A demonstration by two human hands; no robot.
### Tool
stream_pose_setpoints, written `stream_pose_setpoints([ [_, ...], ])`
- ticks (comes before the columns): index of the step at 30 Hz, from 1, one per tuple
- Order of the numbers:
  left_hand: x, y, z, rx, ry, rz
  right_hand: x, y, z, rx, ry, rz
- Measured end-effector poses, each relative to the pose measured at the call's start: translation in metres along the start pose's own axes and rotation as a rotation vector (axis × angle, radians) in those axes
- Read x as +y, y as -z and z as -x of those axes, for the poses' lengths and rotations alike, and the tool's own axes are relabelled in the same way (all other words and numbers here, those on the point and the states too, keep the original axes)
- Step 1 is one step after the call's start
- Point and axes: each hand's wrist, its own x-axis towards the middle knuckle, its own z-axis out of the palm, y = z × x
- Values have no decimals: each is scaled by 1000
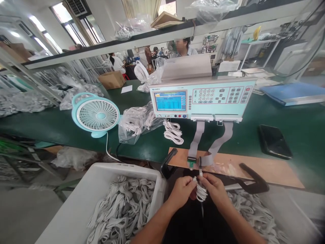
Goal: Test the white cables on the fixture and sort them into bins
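Note:
My left hand point(182, 191) and my right hand point(215, 188) hold one coiled white cable point(201, 192) between them, just below the near edge of a wooden board point(266, 167). Each hand pinches an end of the cable. The upper plug end points up at two small connectors point(195, 162) that hang on grey ribbon cables point(196, 137) from a pale cable tester point(203, 98) with a lit blue screen. A white bin point(76, 210) full of coiled white cables stands at my left. More coiled cables point(254, 210) lie at my right.
On the green bench stand a teal desk fan point(95, 115), a plastic bag of cables point(137, 122), two loose coils point(173, 132) and a black phone point(275, 141). Black clamps point(251, 179) hold the board. A person sits behind the tester, another further back left.

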Motion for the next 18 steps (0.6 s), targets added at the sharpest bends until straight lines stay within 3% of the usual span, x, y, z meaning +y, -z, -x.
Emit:
stream_pose_setpoints([
  [5, 11, 6, 1, -25, -53, -128, 1, -1, 0, 27, 12, 6],
  [11, 19, 12, -1, -79, -32, -81, -4, -7, -2, 4, -153, -196],
  [14, 16, 9, -4, 29, -108, -15, -5, -10, -2, 45, -217, -264],
  [18, 7, -1, -8, 207, -160, 119, -3, -8, -4, 73, -169, -177],
])
